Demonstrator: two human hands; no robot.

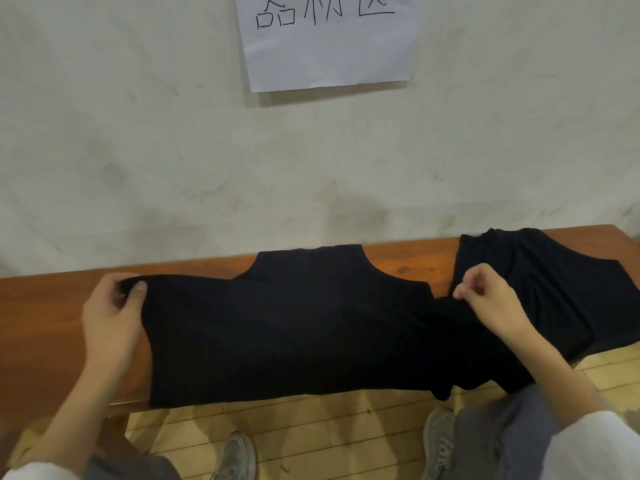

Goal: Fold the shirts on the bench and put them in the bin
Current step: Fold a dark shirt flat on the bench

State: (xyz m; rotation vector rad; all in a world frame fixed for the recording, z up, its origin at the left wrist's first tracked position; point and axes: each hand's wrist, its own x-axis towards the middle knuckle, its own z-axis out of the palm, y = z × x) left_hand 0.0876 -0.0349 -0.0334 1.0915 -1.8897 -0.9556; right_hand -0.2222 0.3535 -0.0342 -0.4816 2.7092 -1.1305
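Hands at either end of the black shirt (294,334), which lies spread across the surface (52,323), long axis running left to right, collar toward the wall (138,150). Left hand (110,317) has the left edge, fingers (138,289) curled round a roll of cloth and pinching it. Right hand (491,303) hovers over the opposite end, curled tight, though whether it actually has cloth I can't tell. So the fabric stretches away rightward from the left grip, and the likely next move, a fold across the width, looks to belong to that left hand, the one clearly holding an edge. Second shirt (547,292) lies just beside on the right, its edge meeting the first, part of it hanging off the front. Reddish wooden bench, this surface, set against a scuffed pale wall with a handwritten paper sheet (329,46); pale plank floor (311,420) below. No bin in view.
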